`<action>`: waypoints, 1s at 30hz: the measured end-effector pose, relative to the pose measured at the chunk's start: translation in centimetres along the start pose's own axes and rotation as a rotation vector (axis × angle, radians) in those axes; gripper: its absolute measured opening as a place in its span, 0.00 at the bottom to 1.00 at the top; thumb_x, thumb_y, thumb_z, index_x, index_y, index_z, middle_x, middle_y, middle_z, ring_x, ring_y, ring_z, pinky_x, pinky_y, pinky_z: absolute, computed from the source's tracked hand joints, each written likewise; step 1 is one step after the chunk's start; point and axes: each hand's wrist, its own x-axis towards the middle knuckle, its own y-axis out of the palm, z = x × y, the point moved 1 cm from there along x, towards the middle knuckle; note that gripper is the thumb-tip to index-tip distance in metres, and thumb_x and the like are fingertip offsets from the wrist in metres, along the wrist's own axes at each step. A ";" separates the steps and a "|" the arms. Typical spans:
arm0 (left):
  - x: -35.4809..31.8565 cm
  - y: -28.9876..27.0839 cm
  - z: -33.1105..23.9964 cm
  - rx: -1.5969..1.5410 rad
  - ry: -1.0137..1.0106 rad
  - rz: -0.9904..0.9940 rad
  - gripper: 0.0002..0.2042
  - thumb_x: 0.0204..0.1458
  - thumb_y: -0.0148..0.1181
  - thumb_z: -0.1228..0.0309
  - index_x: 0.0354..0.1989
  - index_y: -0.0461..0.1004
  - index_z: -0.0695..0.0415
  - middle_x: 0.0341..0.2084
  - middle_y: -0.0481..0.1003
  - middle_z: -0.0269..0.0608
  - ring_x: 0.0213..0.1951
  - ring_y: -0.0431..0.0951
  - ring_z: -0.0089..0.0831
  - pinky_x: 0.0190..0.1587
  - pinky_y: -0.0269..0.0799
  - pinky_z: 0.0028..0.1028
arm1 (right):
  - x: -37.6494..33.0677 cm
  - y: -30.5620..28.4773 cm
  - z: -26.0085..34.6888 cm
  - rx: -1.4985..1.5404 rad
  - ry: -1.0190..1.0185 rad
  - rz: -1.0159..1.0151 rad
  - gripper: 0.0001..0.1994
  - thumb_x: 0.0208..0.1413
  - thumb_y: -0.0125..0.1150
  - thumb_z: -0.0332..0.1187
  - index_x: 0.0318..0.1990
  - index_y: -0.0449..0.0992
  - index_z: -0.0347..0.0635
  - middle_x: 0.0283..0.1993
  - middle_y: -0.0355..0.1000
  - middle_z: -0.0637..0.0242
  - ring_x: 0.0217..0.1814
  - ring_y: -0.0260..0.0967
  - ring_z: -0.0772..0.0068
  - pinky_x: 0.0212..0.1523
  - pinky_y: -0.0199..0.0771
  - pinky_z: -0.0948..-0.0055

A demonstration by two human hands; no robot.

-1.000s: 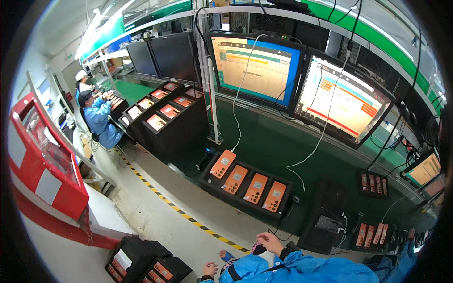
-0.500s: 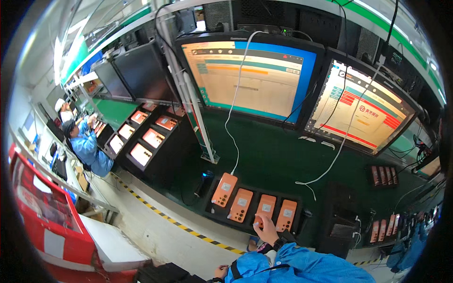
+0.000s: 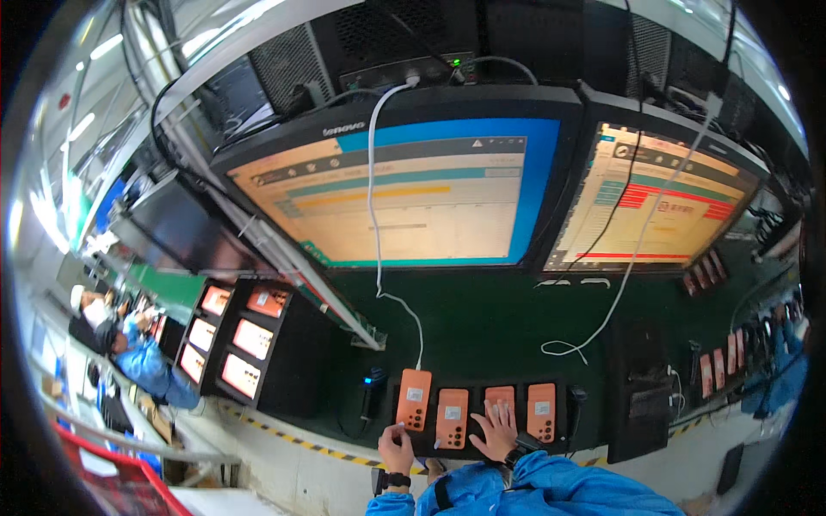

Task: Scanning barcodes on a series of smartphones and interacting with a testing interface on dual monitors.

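Four compartments' worth of orange smartphones lie back up in a black tray (image 3: 471, 392), with pale labels and dark camera lenses. A white cable (image 3: 420, 331) runs into the top of the leftmost phone (image 3: 414, 397). My left hand (image 3: 396, 451) is at that phone's lower left corner, fingers curled in a pinch; what they hold, if anything, is too small to make out. My right hand (image 3: 496, 434) lies with spread fingers over the third phone (image 3: 499, 396), covering its lower part. The second phone (image 3: 452, 417) is between my hands; the rightmost phone (image 3: 541, 411) lies beyond my right hand.
Two lit monitors (image 3: 413, 198) (image 3: 654, 202) stand behind the tray. A handheld scanner (image 3: 372, 396) lies left of it, and a loose white cable (image 3: 602, 331) curls on the green bench. More phones fill a black rack (image 3: 288, 344) at left; a co-worker in blue (image 3: 151, 370) sits beyond.
My left hand has risen from below the tray to the leftmost phone. My right hand's fingers have spread flat over the third phone. The whole view has shifted and turned.
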 end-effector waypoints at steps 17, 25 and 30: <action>4.6 2.5 0.0 0.480 0.354 0.121 0.37 0.43 0.60 0.55 0.62 0.57 0.55 0.59 0.61 0.47 0.61 0.57 0.54 0.56 0.60 0.50 | 1.3 0.8 1.8 -0.058 0.226 0.183 0.34 0.45 0.59 0.56 0.59 0.61 0.57 0.70 0.47 0.54 0.73 0.35 0.42 0.67 0.32 0.42; 5.2 3.6 -0.4 0.465 0.305 0.170 0.39 0.38 0.60 0.58 0.62 0.55 0.58 0.62 0.58 0.45 0.64 0.52 0.52 0.57 0.53 0.48 | -3.3 -7.1 -11.2 -0.281 0.776 -0.919 0.26 0.39 0.61 0.33 0.51 0.67 0.43 0.42 0.70 0.49 0.45 0.68 0.46 0.49 0.67 0.56; 5.4 3.2 -1.0 0.496 0.258 0.202 0.39 0.40 0.59 0.61 0.64 0.53 0.56 0.63 0.57 0.45 0.65 0.50 0.51 0.58 0.53 0.50 | -4.9 -4.7 -19.2 0.357 1.165 -0.397 0.33 0.41 0.67 0.44 0.55 0.62 0.42 0.49 0.70 0.44 0.52 0.67 0.41 0.52 0.67 0.56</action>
